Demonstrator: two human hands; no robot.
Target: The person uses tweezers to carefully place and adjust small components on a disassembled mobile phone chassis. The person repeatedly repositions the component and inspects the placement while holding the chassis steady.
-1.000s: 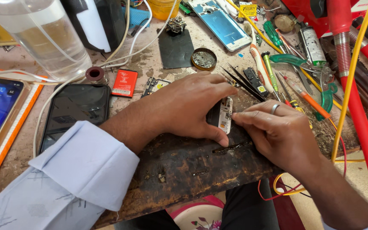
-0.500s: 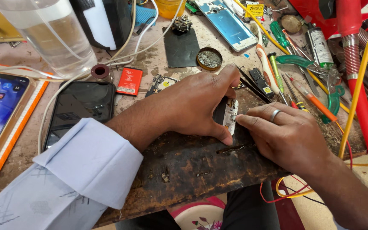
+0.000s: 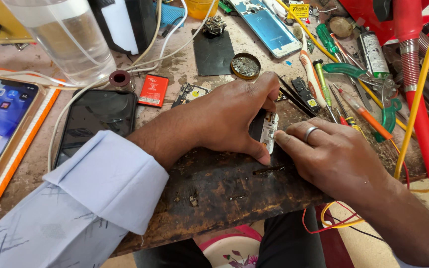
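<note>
My left hand [image 3: 234, 116] grips a small opened phone body [image 3: 268, 130], thumb below and fingers over its top, holding it on edge against the dark worn bench top [image 3: 214, 183]. My right hand [image 3: 331, 154], with a ring on one finger, lies right beside it; its fingertips press on the phone's white inner side. The phone's lower part is hidden under both hands.
A black phone [image 3: 95, 124] and a lit phone in an orange case [image 3: 1, 129] lie at left. A clear bottle [image 3: 65, 39], a red battery [image 3: 152, 91], a round tin [image 3: 246, 66], screwdrivers [image 3: 323, 79], green pliers [image 3: 368, 79] and a red pipe [image 3: 423, 124] crowd the back and right.
Both hands have kept their hold on the small phone; the view has shifted slightly, and my right fingers have closed in a little toward it.
</note>
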